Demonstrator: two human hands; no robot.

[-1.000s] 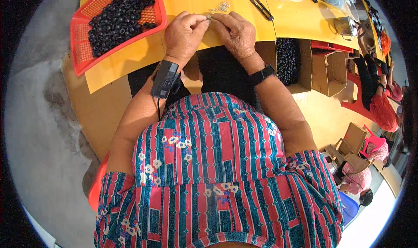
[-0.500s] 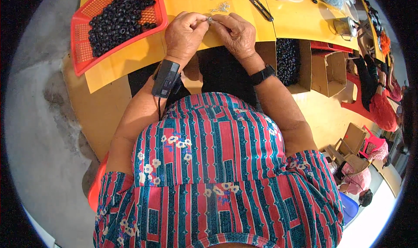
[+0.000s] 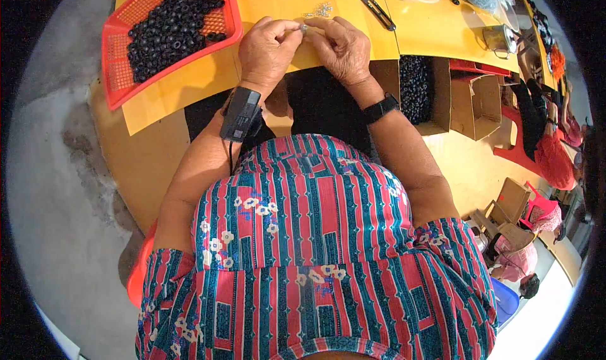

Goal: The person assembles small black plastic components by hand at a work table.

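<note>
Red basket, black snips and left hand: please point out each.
Red basket (image 3: 118, 62): head view, on its left wall.
Black snips (image 3: 386, 22): head view, near rounded end.
Left hand (image 3: 265, 54): head view, on its back.

Measured from between the left hand (image 3: 268, 52) and right hand (image 3: 346, 49), the basket (image 3: 233, 12) blocks nine o'clock. Metal parts (image 3: 320, 10) obstruct twelve to one; scissors (image 3: 383, 18) lie toward half past two. Bare table (image 3: 268, 0) opens at eleven and, past the scissors, at three, up to the can (image 3: 500, 40).
</note>
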